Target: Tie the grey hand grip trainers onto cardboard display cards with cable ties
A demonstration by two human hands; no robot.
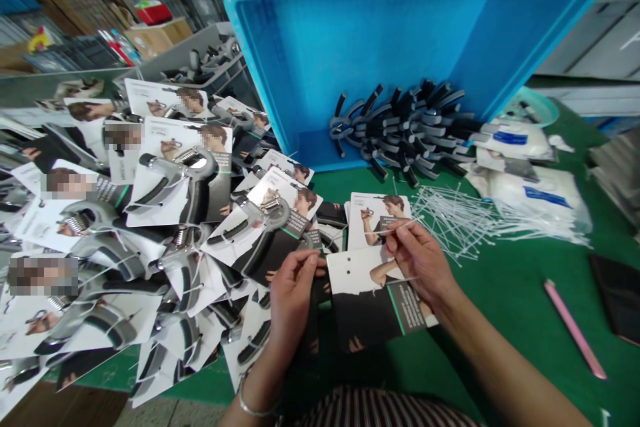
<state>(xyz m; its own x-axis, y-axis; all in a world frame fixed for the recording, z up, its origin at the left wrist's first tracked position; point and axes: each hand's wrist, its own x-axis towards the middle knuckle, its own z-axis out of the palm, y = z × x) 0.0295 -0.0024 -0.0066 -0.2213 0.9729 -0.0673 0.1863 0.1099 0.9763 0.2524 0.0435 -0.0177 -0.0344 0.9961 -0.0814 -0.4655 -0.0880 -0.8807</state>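
Note:
A printed backing card (357, 297) with two punched holes is held tilted over the table's front. My right hand (423, 267) is closed on its right side and also pinches a thin white cable tie (383, 232) between thumb and finger. At the card's left edge, my left hand (295, 290) is closed, its fingertips pinched at that edge; the exact grip is partly hidden. Just behind lies a stack of similar cards (357, 220). To the left are hand grip strengtheners fastened on cards, such as the hand grip strengthener (270, 220) nearest my left hand.
A blue crate (380, 27) lies on its side, holding loose hand grip strengtheners (400, 127). Loose cable ties (450, 217) spread beside plastic bags of ties (530, 190). A pink pen-like stick (575, 330) and a dark flat object (617, 297) lie at right. Carded grips pile up at left.

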